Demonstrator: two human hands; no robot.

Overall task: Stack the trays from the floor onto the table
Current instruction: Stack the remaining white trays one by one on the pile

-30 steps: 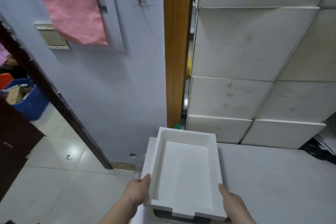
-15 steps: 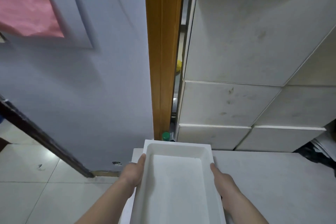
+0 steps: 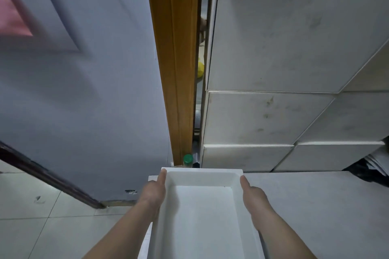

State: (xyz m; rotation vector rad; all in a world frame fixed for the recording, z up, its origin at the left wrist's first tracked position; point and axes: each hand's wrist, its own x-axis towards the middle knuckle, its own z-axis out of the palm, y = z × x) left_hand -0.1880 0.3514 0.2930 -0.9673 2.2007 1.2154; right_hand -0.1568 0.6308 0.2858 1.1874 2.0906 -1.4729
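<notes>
It looked like a plain home room by a doorway; a grey door [image 3: 84, 101] stood beside a wooden frame [image 3: 174, 69]; big white tiles covered the wall [image 3: 294, 48]; pale tiles covered the floor [image 3: 31, 233].

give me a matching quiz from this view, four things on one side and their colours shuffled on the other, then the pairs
Things:
1 foam tray
2 bottle cap
3 door frame
4 sheet on the door

Colours:
a green
b pink
c white
d orange-brown

Pairs: 1-c, 2-a, 3-d, 4-b
</notes>
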